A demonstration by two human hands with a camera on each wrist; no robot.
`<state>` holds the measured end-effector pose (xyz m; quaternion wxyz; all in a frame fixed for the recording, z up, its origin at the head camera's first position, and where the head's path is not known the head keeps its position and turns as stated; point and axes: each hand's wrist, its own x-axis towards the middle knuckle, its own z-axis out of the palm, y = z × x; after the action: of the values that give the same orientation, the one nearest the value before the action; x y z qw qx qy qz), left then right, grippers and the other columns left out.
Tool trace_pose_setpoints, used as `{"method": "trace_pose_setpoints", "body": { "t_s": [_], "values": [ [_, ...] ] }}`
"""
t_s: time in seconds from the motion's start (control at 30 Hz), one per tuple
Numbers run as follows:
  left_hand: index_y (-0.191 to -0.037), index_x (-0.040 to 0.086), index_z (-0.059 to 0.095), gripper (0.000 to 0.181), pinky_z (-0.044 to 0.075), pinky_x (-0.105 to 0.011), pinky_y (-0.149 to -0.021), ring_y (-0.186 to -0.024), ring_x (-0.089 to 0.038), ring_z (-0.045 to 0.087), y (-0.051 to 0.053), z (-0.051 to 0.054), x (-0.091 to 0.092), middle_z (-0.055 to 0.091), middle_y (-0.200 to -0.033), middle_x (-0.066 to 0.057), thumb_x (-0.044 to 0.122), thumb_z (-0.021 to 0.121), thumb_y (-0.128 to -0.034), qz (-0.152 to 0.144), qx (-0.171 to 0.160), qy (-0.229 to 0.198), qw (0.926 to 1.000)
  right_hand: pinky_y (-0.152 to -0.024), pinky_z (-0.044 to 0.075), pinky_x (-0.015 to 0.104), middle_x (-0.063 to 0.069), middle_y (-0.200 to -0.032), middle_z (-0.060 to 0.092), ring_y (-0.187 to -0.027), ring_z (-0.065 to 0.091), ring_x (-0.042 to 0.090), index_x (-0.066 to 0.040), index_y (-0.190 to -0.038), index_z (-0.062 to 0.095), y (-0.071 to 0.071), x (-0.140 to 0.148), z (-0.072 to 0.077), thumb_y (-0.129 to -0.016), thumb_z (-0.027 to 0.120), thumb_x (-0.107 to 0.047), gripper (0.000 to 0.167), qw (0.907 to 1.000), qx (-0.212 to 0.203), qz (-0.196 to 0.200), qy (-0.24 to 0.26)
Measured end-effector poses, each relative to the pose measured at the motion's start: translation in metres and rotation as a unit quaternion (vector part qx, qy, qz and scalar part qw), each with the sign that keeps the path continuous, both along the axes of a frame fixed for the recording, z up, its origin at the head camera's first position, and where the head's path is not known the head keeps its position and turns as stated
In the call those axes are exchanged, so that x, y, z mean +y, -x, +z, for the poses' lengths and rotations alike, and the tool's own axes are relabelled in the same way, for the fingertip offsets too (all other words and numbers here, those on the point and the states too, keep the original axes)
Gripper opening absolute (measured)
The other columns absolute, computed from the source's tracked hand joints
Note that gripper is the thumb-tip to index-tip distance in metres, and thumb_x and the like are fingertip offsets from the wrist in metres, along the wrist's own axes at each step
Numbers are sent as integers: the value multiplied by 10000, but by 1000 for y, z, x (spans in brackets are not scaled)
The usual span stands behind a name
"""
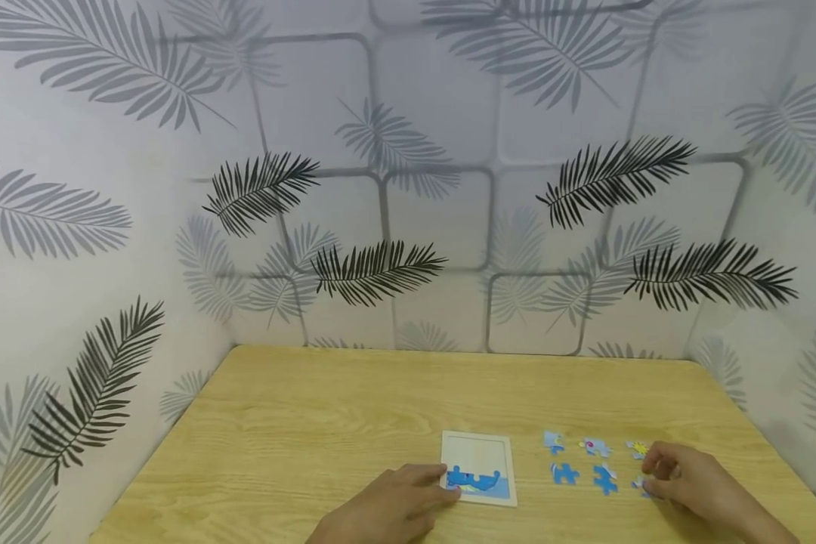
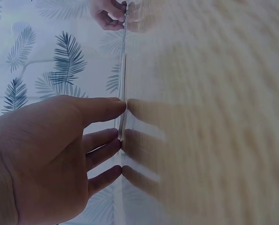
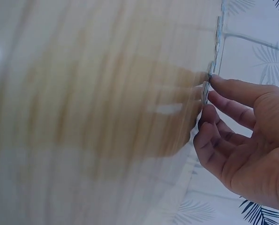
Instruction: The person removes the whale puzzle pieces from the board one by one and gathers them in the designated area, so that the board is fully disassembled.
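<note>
In the head view a square puzzle board (image 1: 477,446) with a pale rim lies on the table. Blue puzzle pieces (image 1: 483,481) sit in its lower part, while its upper part shows bare backing. My left hand (image 1: 394,502) rests on the board's left edge and lower left corner, fingers fairly straight; the left wrist view shows its fingertips at the thin edge. Right of the board, my right hand (image 1: 687,480) pinches a small blue-and-white puzzle piece (image 1: 639,484) at table level, its thumb and curled fingers partly covering it.
Several loose jigsaw pieces lie in two rows between board and right hand: a light blue one (image 1: 553,441), one with a pink spot (image 1: 595,446), a yellow sun piece (image 1: 637,449), and blue ones (image 1: 565,474) nearer me. Behind the wooden table (image 1: 326,400) stands a leaf-patterned wall (image 1: 435,227).
</note>
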<state>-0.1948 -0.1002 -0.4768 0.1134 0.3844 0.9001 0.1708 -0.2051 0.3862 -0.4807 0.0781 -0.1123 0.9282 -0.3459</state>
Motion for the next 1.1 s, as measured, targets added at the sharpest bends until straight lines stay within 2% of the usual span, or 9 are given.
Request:
{"method": "trace_pose_setpoints", "body": {
  "t_s": [0.1, 0.2, 0.3, 0.47, 0.63, 0.73, 0.8, 0.87, 1.1],
  "values": [
    [-1545, 384, 493, 480, 418, -558, -1132, -1499, -206, 383, 0, 0, 0, 379, -1659, 32, 284, 560, -1081, -161, 185, 98, 9997, -556, 473, 254, 1, -822, 628, -615, 530, 59, -71, -999, 663, 0, -5, 1, -986, 709, -154, 96, 9981, 448, -265, -337],
    [-1550, 409, 478, 498, 437, -535, -1117, -1494, -209, 390, 1, 0, -1, 380, -1659, 24, 279, 570, -1078, -275, 278, 196, 9990, -585, 449, 253, -23, -859, 657, -649, 504, 38, -102, -988, 691, 0, -16, 3, -1005, 686, -158, 59, 9908, 1055, -588, -604],
    [-1555, 419, 466, 509, 444, -498, -1112, -1489, -203, 394, 2, 2, 0, 383, -1658, 22, 278, 573, -1078, -343, 340, 269, 9985, -576, 443, 247, -15, -898, 671, -632, 483, 35, -106, -991, 704, 0, -31, 5, -1005, 683, -129, 35, 9850, 1507, -694, -471],
    [-1545, 423, 480, 513, 454, -447, -1099, -1473, -191, 414, 3, 3, 1, 405, -1645, 31, 270, 591, -1068, -349, 438, 305, 9980, -533, 457, 243, 19, -924, 683, -593, 485, 32, -71, -995, 708, 5, -58, 7, -1004, 680, -91, 35, 9832, 1784, -367, 99],
    [-1544, 428, 480, 511, 447, -475, -1105, -1478, -197, 406, 3, 1, 2, 400, -1648, 34, 271, 586, -1070, -305, 355, 286, 9985, -517, 462, 231, -16, -922, 668, -613, 501, 26, -58, -1021, 696, 13, -87, 5, -984, 698, -63, 38, 9760, 2062, 431, 562],
    [-1540, 435, 483, 503, 442, -490, -1108, -1484, -196, 397, 3, 1, 1, 396, -1649, 40, 281, 581, -1072, -260, 306, 243, 9989, -526, 471, 233, -4, -953, 665, -651, 520, 34, -66, -1062, 687, 16, -106, 6, -983, 699, -67, 80, 9741, 1888, 935, 827],
    [-1540, 444, 479, 500, 441, -488, -1108, -1487, -192, 391, 3, 1, 1, 390, -1652, 49, 291, 578, -1074, -240, 297, 247, 9990, -534, 488, 238, 32, -991, 671, -666, 533, 39, -68, -1084, 679, 18, -119, 7, -990, 692, -77, 95, 9756, 1591, 1151, 979],
    [-1535, 455, 481, 498, 440, -500, -1107, -1489, -185, 388, 3, 2, 1, 388, -1652, 58, 301, 581, -1072, -198, 301, 253, 9990, -547, 503, 242, 71, -1032, 683, -673, 543, 38, -69, -1100, 677, 20, -134, 8, -992, 693, -88, 111, 9766, 1296, 1325, 1090],
    [-1537, 441, 485, 484, 431, -524, -1110, -1491, -187, 383, 0, 4, -1, 384, -1656, 46, 306, 564, -1079, -234, 192, 112, 9995, -577, 496, 235, 136, -1113, 702, -626, 494, 13, -36, -1150, 689, 22, -183, 12, -947, 742, -55, 210, 9730, 857, 1787, 1187]
  ]
}}
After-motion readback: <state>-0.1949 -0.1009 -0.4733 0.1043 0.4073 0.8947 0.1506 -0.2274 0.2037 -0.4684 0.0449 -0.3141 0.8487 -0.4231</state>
